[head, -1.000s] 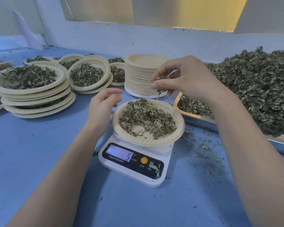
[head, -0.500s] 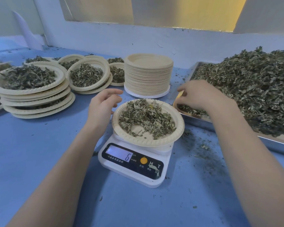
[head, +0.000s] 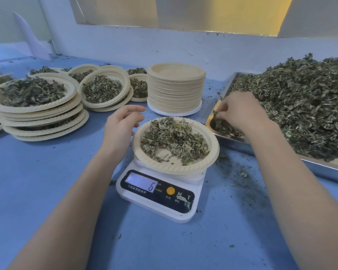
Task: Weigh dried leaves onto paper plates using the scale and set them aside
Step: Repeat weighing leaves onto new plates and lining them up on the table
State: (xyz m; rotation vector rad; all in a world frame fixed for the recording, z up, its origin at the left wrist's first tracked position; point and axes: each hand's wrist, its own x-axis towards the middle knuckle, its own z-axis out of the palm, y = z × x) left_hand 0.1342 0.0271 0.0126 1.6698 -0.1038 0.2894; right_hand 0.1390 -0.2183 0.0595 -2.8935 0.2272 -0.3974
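A white digital scale [head: 158, 193] stands on the blue table and its display reads 6. On it sits a paper plate [head: 176, 167] holding a thin layer of dried leaves [head: 174, 139]. My left hand [head: 121, 127] hovers just left of that plate, fingers relaxed and holding nothing. My right hand [head: 240, 112] is down in the near left corner of the metal tray [head: 320, 168], pinching a small tuft of dried leaves. The big leaf pile [head: 300, 106] fills the tray on the right.
A tall stack of empty paper plates [head: 176, 88] stands behind the scale. Filled plates sit stacked at the left [head: 37, 114] and behind [head: 105, 88]. Leaf crumbs litter the table [head: 242, 184] between scale and tray. A white wall runs along the back.
My right hand dropped a pinch over the plate, then moved right into the tray corner and now pinches leaves there. The display rose from 5 to 6. My left hand barely moved.
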